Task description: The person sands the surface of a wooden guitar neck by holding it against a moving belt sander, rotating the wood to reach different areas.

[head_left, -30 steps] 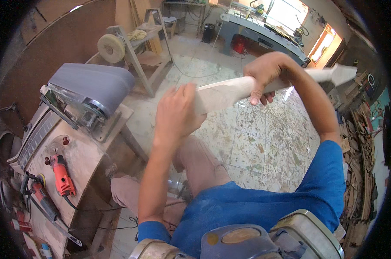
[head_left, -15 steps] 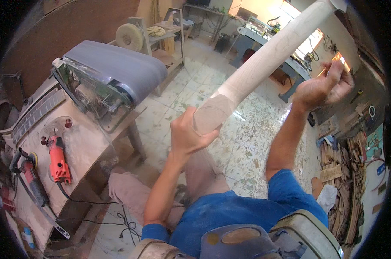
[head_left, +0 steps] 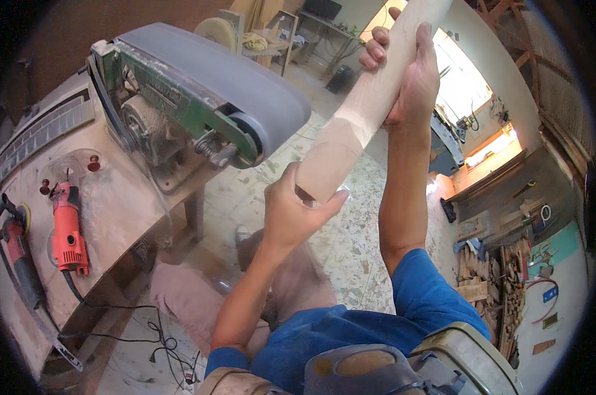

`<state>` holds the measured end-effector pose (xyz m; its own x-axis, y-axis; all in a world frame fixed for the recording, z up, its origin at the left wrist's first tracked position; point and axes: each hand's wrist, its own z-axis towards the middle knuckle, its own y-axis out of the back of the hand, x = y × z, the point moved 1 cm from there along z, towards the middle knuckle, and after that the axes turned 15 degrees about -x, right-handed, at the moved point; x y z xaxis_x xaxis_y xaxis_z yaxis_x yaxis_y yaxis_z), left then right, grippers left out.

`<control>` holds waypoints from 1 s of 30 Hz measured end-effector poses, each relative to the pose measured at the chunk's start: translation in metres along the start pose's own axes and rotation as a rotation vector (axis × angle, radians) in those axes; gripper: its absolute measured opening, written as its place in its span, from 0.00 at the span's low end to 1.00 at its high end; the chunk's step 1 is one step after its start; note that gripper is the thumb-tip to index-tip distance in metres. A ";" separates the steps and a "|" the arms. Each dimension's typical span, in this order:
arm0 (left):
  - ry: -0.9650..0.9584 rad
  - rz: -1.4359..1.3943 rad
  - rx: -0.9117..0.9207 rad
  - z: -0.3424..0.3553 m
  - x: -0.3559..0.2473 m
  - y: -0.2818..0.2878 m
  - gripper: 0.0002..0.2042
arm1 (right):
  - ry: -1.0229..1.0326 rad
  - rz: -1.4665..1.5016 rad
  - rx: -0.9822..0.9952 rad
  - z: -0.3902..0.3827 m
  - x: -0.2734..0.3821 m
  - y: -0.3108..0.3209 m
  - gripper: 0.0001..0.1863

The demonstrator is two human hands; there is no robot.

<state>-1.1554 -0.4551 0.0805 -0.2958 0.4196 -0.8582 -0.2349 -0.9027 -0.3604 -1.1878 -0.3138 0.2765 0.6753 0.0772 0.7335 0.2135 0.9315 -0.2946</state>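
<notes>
A long pale wooden post (head_left: 363, 122), round along its shaft and faceted at the near end, slants up and away in front of me. My left hand (head_left: 296, 209) is wrapped round its near end, thumb on the right side. Farther up the shaft, my right hand (head_left: 413, 79) grips it, fingers on the left and thumb on the right. The far end of the post runs out of view at the top. To the left, close to the post but apart from it, is a belt sander (head_left: 199, 99) with a wide grey belt and a dusty green frame.
On the dusty workbench (head_left: 123, 197) at left lie a red router (head_left: 67, 227) and a red-and-black polisher (head_left: 23, 253). Black cords (head_left: 163, 339) trail on the floor below. Scrap wood (head_left: 502, 283) is stacked at right. A pale buffing wheel (head_left: 215, 33) stands behind the sander.
My right hand, formerly raised off the post, has come in and closed round its shaft. The post has swung more upright. My view has shifted, bringing the sander nearer.
</notes>
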 end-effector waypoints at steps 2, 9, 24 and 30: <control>-0.085 -0.021 -0.074 0.005 0.001 0.001 0.26 | -0.025 0.007 0.012 0.008 -0.004 -0.011 0.26; -0.104 -0.029 -0.113 0.009 0.014 0.005 0.25 | -0.101 -0.078 -0.102 0.012 -0.021 -0.032 0.23; 0.075 -0.092 0.024 0.005 0.016 0.009 0.26 | -0.047 -0.234 -0.095 0.007 -0.024 -0.041 0.23; 0.095 -0.127 0.051 0.006 0.020 0.008 0.28 | -0.096 -0.188 -0.185 0.006 -0.027 -0.048 0.18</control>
<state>-1.1687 -0.4530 0.0629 -0.1726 0.5173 -0.8382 -0.3119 -0.8359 -0.4516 -1.2202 -0.3584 0.2744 0.5433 -0.0494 0.8381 0.4601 0.8525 -0.2481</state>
